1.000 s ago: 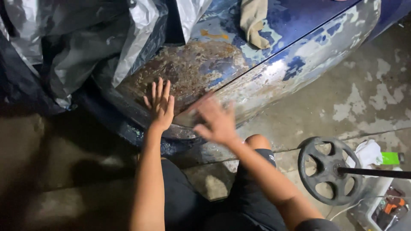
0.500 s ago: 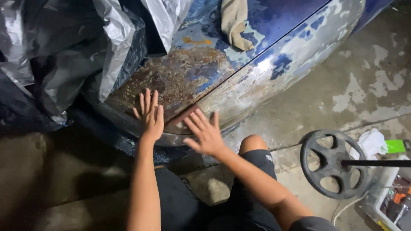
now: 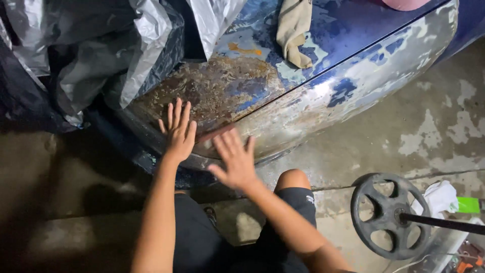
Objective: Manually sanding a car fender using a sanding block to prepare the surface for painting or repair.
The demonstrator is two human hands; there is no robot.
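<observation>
A blue car body (image 3: pixel 353 35) with flaking paint and a large rusty patch (image 3: pixel 217 86) fills the top of the head view. My left hand (image 3: pixel 178 130) lies flat, fingers spread, on the rusted edge of the panel. My right hand (image 3: pixel 233 159) is open with fingers apart, just below and right of it, against the bare-metal side (image 3: pixel 313 111) near the panel seam. Neither hand holds anything. My knees in dark shorts (image 3: pixel 298 202) are below.
Silver-grey plastic sheeting (image 3: pixel 96 50) drapes over the car at upper left. A tan rag (image 3: pixel 295 30) lies on the blue panel. A black spoked wheel on a rod (image 3: pixel 386 215) stands at lower right beside a white cloth (image 3: pixel 439 197) and a green object (image 3: pixel 470 205). Stained concrete floor (image 3: pixel 429 131).
My left hand stays flat on the rusty panel. My right hand has moved slightly left and up along the panel's lower edge; the camera view has shifted a little.
</observation>
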